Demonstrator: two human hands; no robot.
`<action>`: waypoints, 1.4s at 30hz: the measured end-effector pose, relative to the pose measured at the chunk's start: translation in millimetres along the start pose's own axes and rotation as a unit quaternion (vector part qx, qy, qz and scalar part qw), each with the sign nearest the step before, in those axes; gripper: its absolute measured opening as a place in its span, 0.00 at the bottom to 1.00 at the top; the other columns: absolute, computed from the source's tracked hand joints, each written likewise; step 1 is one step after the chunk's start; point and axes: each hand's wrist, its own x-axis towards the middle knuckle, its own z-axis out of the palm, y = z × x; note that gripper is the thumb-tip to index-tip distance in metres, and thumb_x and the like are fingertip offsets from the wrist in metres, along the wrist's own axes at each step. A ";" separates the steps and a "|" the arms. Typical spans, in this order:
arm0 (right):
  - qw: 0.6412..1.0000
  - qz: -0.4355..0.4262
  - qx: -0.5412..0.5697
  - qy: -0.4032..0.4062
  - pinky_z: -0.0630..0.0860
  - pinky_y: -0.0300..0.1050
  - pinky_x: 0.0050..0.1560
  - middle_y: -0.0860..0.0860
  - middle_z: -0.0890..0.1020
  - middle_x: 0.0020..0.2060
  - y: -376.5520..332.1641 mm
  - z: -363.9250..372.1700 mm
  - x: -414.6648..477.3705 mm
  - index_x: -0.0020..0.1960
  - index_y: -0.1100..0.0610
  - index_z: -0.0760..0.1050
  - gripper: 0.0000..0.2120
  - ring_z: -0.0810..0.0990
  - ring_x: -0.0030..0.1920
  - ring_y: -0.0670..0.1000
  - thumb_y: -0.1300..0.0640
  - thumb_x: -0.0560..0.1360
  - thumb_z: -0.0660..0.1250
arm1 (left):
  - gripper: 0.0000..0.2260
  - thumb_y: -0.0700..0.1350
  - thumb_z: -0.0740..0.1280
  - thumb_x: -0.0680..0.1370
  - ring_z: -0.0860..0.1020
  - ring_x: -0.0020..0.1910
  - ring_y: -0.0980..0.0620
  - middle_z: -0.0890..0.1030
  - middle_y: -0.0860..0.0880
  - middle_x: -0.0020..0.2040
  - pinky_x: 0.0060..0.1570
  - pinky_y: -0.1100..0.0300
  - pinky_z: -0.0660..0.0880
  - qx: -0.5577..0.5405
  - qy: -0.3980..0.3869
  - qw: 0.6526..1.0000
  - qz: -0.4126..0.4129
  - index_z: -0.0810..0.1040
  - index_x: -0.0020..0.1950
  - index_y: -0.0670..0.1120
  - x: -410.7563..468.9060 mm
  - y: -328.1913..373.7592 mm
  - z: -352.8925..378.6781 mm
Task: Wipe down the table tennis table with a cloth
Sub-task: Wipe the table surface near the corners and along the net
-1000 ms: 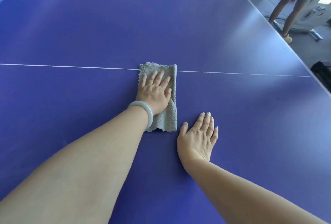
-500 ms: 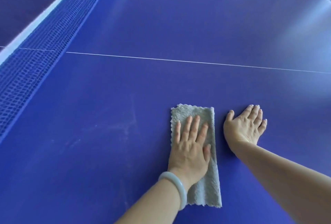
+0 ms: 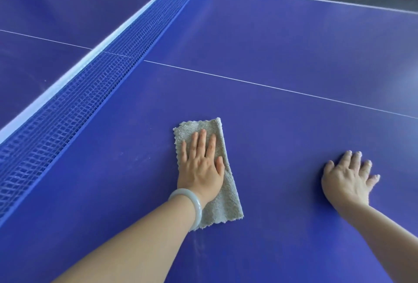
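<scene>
Head view, looking down on one half of the blue desk (image 3: 282, 45) from its near side.

(a) The cloth (image 3: 226, 201), a grey folded towel with a nubbly pile, lies flat on the desk on the near side of the thin white centre line (image 3: 271, 88), some way to the right of the net (image 3: 90, 92) and apart from both.

(b) The left hand (image 3: 201, 167), with a pale bracelet (image 3: 192, 206) at its wrist, rests palm-down on the cloth. Its fingers are straight and held close together, so it presses the cloth rather than gripping it.

(c) The right hand (image 3: 346, 181) lies well to the right of the cloth, directly on the bare desk. Its fingers are spread and it holds nothing; it appears to serve as a brace.

(d) Faint pale smears (image 3: 140, 158) show on the surface between the cloth and the net, and another beside the left forearm.

Reading of progress: the wiping appears to be under way and not finished. The smears suggest that the strip beside the net has yet to be covered. The surface beyond the centre line looks even in colour, but whether it has been wiped cannot be told from its sheen alone. The same holds for the half beyond the net. Much of the desk lies outside the view, so how much is left cannot be judged.
</scene>
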 end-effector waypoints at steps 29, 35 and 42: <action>1.000 -0.010 0.022 0.019 0.35 0.56 0.77 0.57 0.43 0.80 -178.8 41.9 -3.7 0.81 0.53 0.43 0.35 0.39 0.80 0.54 0.38 0.81 0.45 | 0.27 0.54 0.43 0.83 0.43 0.80 0.45 0.44 0.47 0.82 0.77 0.40 0.44 0.020 0.004 0.994 -0.103 0.45 0.82 0.50 111.2 -96.3 -8.1; 0.999 -0.010 0.025 0.020 0.34 0.55 0.77 0.56 0.43 0.80 -178.3 40.8 -5.1 0.82 0.53 0.43 0.34 0.39 0.80 0.54 0.40 0.81 0.45 | 0.28 0.56 0.41 0.82 0.42 0.80 0.45 0.46 0.49 0.82 0.76 0.40 0.39 -0.036 -0.023 0.990 0.137 0.49 0.82 0.51 107.3 -3.1 0.7; 1.000 -0.005 -0.003 0.016 0.34 0.55 0.77 0.56 0.43 0.80 -178.2 44.2 -3.1 0.81 0.53 0.42 0.34 0.39 0.80 0.54 0.39 0.81 0.44 | 0.26 0.56 0.47 0.83 0.45 0.80 0.47 0.46 0.50 0.82 0.77 0.41 0.41 -0.018 -0.019 0.999 -0.039 0.50 0.81 0.53 222.7 -92.6 -13.9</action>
